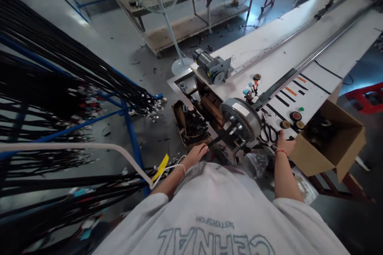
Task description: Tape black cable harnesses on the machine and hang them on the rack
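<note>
My left hand [196, 155] is closed round the end of a black wire harness [218, 138], low at the table's near left corner. The harness runs from my fingers toward a large round metal wheel [241, 117] with a white label. On the right, my right hand [284, 144] is at the edge of the white table [318, 101], thumb and fingers apart, with nothing visible in it. Just left of it lie black-handled scissors [268, 132]. Tape rolls [285, 124] sit beyond its fingertips. Part of each hand's fingers is hidden from above.
An open cardboard box [338, 139] stands beside my right arm. A motor [209, 63] is mounted at the table's far left corner. Black harnesses [119, 91] hang on a blue rack [128, 127] at left. Beyond are a fan [167, 20] and a workbench [191, 28].
</note>
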`<state>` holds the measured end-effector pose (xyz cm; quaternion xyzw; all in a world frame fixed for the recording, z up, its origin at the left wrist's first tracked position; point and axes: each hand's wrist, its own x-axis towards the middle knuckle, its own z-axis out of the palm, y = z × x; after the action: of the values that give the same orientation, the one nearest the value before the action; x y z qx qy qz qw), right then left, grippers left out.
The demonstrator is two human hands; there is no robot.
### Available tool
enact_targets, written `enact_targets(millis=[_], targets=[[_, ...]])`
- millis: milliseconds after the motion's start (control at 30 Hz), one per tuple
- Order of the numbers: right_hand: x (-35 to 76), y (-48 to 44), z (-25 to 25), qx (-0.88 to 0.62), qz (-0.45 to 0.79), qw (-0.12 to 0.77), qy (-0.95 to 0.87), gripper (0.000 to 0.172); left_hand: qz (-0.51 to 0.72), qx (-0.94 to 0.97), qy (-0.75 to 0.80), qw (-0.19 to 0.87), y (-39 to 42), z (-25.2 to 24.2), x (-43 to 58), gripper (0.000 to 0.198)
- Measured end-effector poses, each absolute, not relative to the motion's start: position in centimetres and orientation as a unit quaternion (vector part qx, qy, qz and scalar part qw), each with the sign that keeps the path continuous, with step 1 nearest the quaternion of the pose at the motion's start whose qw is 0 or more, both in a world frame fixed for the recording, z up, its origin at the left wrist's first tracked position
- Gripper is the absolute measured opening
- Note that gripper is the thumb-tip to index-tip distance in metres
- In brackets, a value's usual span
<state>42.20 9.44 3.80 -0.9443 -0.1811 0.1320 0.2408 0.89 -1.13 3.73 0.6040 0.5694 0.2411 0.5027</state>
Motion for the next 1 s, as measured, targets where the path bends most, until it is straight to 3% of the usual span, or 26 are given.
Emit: enact_targets(millis=[267,633,800,1000], targets=[[42.3,9.5,3.7,-0.947,0.136,0.228,-0.182,0.081,0.282,0.575,0.619,0.454,1.3,5.3,4.6,0.044],[42.5,9.4,3.3,-0.947,0.134,0.227,-0.181,0.083,0.236,0.616,0.644,0.389,4.0,5.4,7.4,0.032],[42.4,9.3,3.4,-0.947,0.132,0.229,-0.181,0.083,0.196,0.620,0.658,0.379,3.2,2.9,5.8,0.032],[42.5,9.4,3.5,-0.947,0.137,0.225,-0.186,0.082,0.088,0.602,0.635,0.475,1.2,-2.3,1.2,0.025]])
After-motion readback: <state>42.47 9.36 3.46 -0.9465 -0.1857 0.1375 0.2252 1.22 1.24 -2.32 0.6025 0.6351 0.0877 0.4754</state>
